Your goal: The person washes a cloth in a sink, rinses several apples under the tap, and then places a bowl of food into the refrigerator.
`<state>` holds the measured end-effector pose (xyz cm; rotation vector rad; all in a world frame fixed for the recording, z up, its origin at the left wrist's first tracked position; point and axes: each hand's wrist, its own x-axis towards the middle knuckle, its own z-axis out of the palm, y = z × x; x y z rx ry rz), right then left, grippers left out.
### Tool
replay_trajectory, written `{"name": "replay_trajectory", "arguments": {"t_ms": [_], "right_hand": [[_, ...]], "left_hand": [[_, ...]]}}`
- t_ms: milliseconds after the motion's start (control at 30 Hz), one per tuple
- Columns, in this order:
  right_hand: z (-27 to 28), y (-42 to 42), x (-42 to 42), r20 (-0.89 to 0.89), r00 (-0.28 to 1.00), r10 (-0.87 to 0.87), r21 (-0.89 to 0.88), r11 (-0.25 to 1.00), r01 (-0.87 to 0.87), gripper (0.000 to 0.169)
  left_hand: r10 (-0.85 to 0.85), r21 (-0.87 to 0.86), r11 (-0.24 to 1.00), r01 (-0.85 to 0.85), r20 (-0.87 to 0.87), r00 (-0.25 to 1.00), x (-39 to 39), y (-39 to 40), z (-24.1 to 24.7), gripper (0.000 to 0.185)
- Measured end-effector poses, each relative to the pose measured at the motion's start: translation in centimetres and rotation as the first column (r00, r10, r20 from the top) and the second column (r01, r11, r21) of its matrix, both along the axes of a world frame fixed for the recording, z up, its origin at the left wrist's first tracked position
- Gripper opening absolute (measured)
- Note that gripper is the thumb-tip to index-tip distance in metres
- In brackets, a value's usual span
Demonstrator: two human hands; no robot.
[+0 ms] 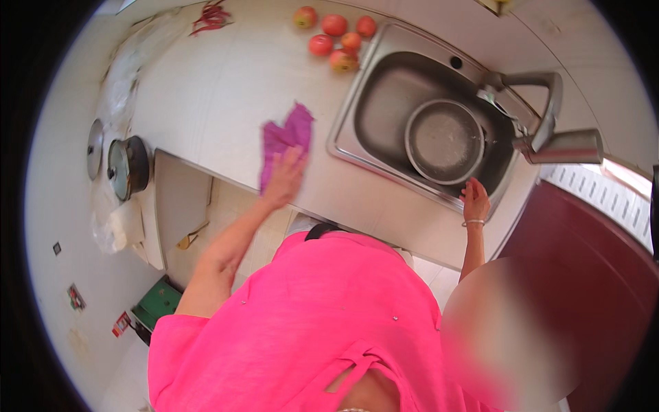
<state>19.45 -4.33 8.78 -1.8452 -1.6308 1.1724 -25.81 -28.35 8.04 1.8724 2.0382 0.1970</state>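
Observation:
A crumpled purple cloth (287, 135) is spread on the pale worktop (221, 103), left of the sink. My left hand (286, 177) holds the cloth's lower part against the surface, with its fingers extended over it; the hand is slightly blurred. Inside the stainless steel sink (388, 77) sits a round metal basin (445, 141). My right hand (476, 200), with a bracelet at its wrist, is over the sink's near edge just below the basin. Its fingers are slightly bent and apart, and nothing shows in them.
Several red tomatoes (334, 24) lie beside the sink's upper left corner, and red chillies (212, 18) are farther left. The faucet (553, 113) reaches in at the right. A lidded pot (135, 167) and a separate lid (95, 149) stand at the far left. A dark red surface (582, 247) borders the right side.

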Motion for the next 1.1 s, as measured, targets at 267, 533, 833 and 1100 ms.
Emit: {"name": "replay_trajectory", "arguments": {"t_ms": [267,533,833,1100], "right_hand": [[3.7,-5.1,-15.2,0.053,0.784,0.619,0.264,0.748,-0.609,0.029],[5.2,-9.4,-26.0,0.138,0.463,0.876,0.394,0.380,-0.837,0.038],[4.8,-8.7,-26.9,0.216,0.604,0.767,0.393,0.499,-0.773,0.040],[4.3,-8.0,-29.4,-0.189,0.815,0.548,0.084,0.836,-0.543,0.038]], "left_hand": [[-0.359,-0.067,0.913,0.402,0.332,0.872,4.7,1.4,1.9,0.057],[-0.401,-0.015,0.913,0.407,0.143,0.905,-0.8,0.8,1.6,0.061],[-0.136,0.102,0.987,0.125,0.109,0.985,-5.1,7.5,1.4,0.063],[0.055,-0.064,0.998,-0.013,0.700,0.712,-3.5,8.0,0.2,0.042]]}}
